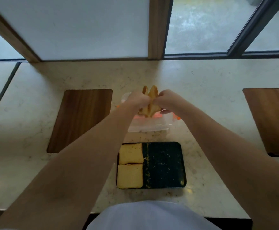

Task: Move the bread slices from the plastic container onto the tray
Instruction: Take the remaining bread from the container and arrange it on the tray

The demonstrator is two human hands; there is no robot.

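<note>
A clear plastic container (148, 126) with orange clips stands on the counter beyond the tray. Above it, my left hand (136, 101) and my right hand (166, 101) meet, both gripping upright bread slices (150, 97) that fan apart at the top. The black tray (165, 165) lies nearer to me. Two bread slices lie flat in its left part, one at the back (131, 153) and one at the front (130, 176), touching each other. Crumbs dot the tray's bare right part.
A dark wooden inlay (80, 120) is set in the marble counter to the left, another (271, 120) at the right. Windows and wooden frames rise behind the counter. The counter's front edge runs just below the tray.
</note>
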